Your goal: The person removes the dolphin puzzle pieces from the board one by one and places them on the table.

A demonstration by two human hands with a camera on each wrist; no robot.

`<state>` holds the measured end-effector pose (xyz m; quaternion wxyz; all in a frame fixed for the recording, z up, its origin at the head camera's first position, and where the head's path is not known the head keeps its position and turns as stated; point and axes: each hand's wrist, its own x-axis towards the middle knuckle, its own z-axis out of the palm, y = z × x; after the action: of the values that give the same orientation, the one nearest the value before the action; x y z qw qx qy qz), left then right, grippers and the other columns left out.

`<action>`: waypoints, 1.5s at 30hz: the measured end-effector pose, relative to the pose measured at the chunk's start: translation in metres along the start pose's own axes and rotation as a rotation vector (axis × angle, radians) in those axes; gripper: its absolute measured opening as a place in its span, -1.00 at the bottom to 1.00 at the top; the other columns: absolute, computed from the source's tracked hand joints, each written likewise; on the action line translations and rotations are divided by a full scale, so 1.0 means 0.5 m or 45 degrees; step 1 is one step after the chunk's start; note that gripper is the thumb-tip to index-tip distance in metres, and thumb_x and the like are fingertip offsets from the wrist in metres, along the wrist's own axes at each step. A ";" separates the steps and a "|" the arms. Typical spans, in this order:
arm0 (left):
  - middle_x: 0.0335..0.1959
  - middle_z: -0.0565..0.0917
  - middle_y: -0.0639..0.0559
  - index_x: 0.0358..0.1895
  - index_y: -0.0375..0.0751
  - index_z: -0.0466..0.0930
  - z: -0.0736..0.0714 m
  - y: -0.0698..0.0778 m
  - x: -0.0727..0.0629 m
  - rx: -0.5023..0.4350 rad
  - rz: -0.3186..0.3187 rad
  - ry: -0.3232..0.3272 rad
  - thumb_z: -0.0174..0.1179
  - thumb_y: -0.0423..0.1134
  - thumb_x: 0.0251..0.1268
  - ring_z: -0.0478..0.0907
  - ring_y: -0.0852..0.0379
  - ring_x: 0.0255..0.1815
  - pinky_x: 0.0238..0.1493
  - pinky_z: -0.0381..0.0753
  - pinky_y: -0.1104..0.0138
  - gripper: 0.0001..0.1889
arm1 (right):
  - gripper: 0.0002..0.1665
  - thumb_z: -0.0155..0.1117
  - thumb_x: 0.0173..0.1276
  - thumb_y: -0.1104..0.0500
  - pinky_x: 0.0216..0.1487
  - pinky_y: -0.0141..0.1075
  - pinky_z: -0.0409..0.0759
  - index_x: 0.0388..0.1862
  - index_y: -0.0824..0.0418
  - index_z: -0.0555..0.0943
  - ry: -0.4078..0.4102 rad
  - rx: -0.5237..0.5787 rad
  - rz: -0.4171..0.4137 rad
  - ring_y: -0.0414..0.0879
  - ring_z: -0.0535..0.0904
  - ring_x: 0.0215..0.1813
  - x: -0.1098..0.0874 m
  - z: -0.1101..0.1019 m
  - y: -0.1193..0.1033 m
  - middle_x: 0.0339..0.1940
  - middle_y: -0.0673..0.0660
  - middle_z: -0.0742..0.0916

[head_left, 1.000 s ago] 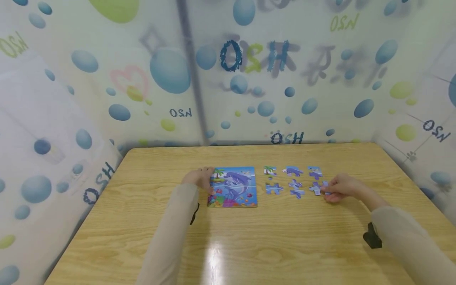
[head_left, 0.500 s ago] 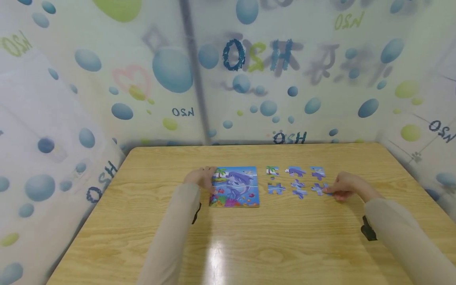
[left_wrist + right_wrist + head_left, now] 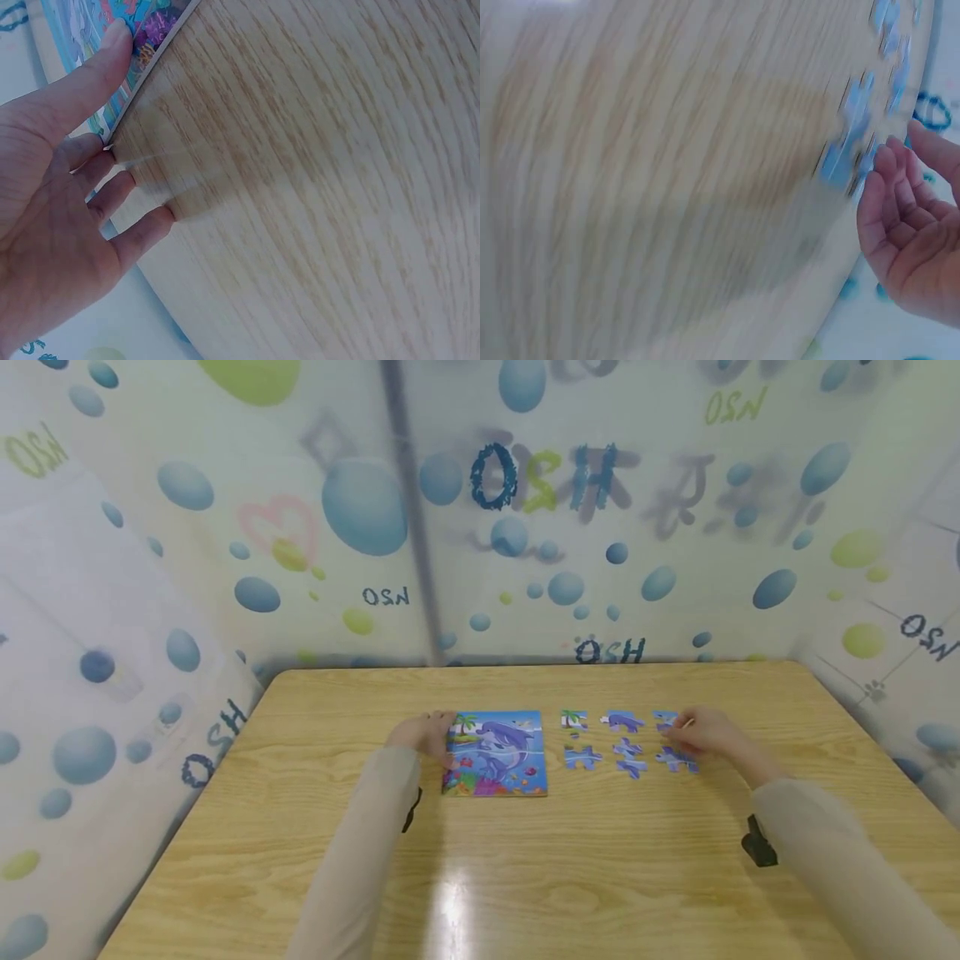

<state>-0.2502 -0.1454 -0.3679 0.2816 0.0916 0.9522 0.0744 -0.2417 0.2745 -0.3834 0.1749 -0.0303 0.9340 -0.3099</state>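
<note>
A square puzzle board (image 3: pixel 495 756) with a dolphin picture lies flat on the table. My left hand (image 3: pixel 424 735) grips its left edge, the thumb (image 3: pixel 97 75) on the picture and the other fingertips by the edge and tabletop. To the right of the board, loose jigsaw pieces lie in two rows, among them a palm-tree piece (image 3: pixel 573 719) and a dolphin piece (image 3: pixel 621 721). My right hand (image 3: pixel 708 733) is over the far-right end, beside the back-row corner piece (image 3: pixel 664 718) and just behind a front-row group of pieces (image 3: pixel 675 760). Nothing clearly shows between its fingers.
The wooden table (image 3: pixel 525 877) ends against a wall covering (image 3: pixel 480 560) printed with bubbles and mirrored lettering. Dark straps or devices (image 3: pixel 759 842) sit at both wrists. The right wrist view is blurred.
My right hand has left the piece at the front row's right end and moved back to the back-row corner piece. That front-row piece now lies against its neighbour. The left hand stays put.
</note>
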 end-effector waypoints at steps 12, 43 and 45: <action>0.49 -0.06 -0.05 0.46 -0.07 -0.18 -0.009 -0.006 0.000 0.012 -0.035 -0.091 0.12 0.10 0.20 -0.13 -0.07 0.49 0.43 0.03 0.02 -0.12 | -0.67 0.14 0.31 0.08 -0.46 -0.34 0.53 -0.21 0.37 0.52 0.023 0.037 -0.222 -0.12 0.53 -0.47 0.047 0.084 -0.146 -0.46 0.15 0.64; 0.45 0.09 -0.05 0.43 -0.07 0.00 0.003 0.010 0.006 0.035 -0.099 0.045 0.11 -0.11 0.26 0.01 -0.04 0.47 0.44 0.06 0.10 -0.29 | -0.54 0.27 0.21 0.11 -0.02 -0.21 0.60 0.04 0.33 0.51 -0.188 -0.017 -0.524 0.06 0.59 -0.01 0.101 0.240 -0.379 -0.10 0.23 0.67; 0.44 0.12 -0.05 0.42 -0.07 0.02 0.003 0.008 0.007 0.036 -0.099 0.052 0.13 -0.11 0.25 0.05 -0.04 0.45 0.43 0.09 0.10 -0.29 | -0.51 0.27 0.21 0.11 0.00 -0.21 0.59 0.07 0.32 0.49 -0.239 -0.043 -0.523 0.06 0.57 0.02 0.101 0.251 -0.391 -0.06 0.23 0.65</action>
<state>-0.2518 -0.1403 -0.3703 0.2637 0.0570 0.9615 0.0520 -0.2557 0.0373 -0.3771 0.1937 -0.2514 0.8929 -0.3192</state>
